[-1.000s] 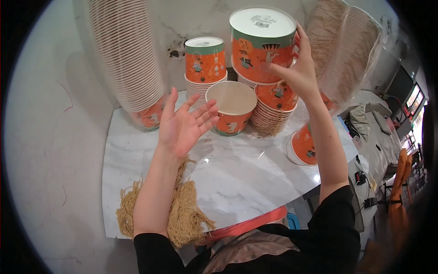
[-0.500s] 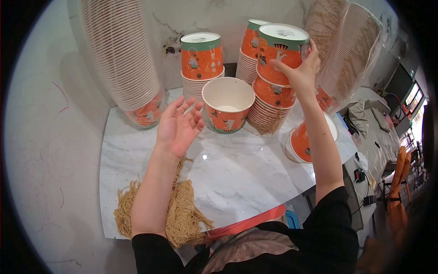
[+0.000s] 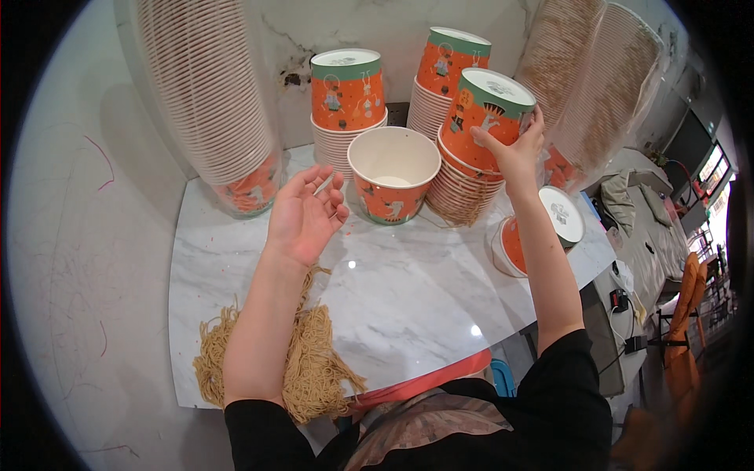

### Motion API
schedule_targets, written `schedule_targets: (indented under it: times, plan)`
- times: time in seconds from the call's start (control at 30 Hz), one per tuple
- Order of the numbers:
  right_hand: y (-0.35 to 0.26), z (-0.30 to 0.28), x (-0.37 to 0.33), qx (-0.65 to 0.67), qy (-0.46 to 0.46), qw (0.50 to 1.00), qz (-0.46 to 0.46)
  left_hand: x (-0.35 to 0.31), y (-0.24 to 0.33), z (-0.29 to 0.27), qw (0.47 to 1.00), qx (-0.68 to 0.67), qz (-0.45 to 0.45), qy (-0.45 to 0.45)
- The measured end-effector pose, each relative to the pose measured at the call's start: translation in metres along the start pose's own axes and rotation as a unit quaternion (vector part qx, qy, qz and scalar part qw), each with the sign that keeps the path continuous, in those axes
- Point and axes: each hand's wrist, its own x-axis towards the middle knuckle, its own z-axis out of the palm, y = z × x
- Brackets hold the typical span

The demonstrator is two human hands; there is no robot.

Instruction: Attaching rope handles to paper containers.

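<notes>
My right hand (image 3: 518, 153) is closed round the side of an orange and green paper bucket (image 3: 479, 125). That bucket is upside down and slightly tilted, over a nested stack of buckets (image 3: 463, 192). My left hand (image 3: 306, 212) hangs palm up over the table, fingers loosely bent and holding nothing. Just right of its fingertips an upright bucket (image 3: 393, 204) stands with its mouth up; only its white inside shows. A heap of thin tan noodles (image 3: 318, 369) lies under and beside my left forearm.
Inverted bucket stacks stand behind, at centre left (image 3: 345, 94) and centre (image 3: 452, 67). A tall wrapped bucket sleeve (image 3: 204, 102) leans at the left wall; more sleeves (image 3: 605, 86) stand at back right. A lone bucket (image 3: 510, 247) sits behind my right forearm on the marble table (image 3: 408, 306).
My right hand has brought its bucket down onto the right stack, tilting it and covering the bucket below. My left hand has hardly moved.
</notes>
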Motion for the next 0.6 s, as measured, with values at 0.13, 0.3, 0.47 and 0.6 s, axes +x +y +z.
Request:
schedule_targets:
  times: [0.13,0.3,0.47,0.6]
  plan:
    - [0.002,0.001,-0.009,0.004,-0.003,1.0,-0.003,0.001,0.0,-0.001,1.0,0.001,0.003,0.004]
    - [0.002,0.006,-0.029,-0.058,0.041,0.995,-0.066,0.002,0.0,0.001,0.999,0.032,0.028,0.032]
    - [-0.013,0.015,-0.077,-0.017,0.006,0.931,-0.363,0.0,0.033,-0.018,0.996,-0.015,0.083,0.038]
    - [-0.043,0.032,-0.114,-0.088,-0.167,0.878,-0.441,-0.009,0.068,-0.038,0.982,-0.086,0.166,0.009]
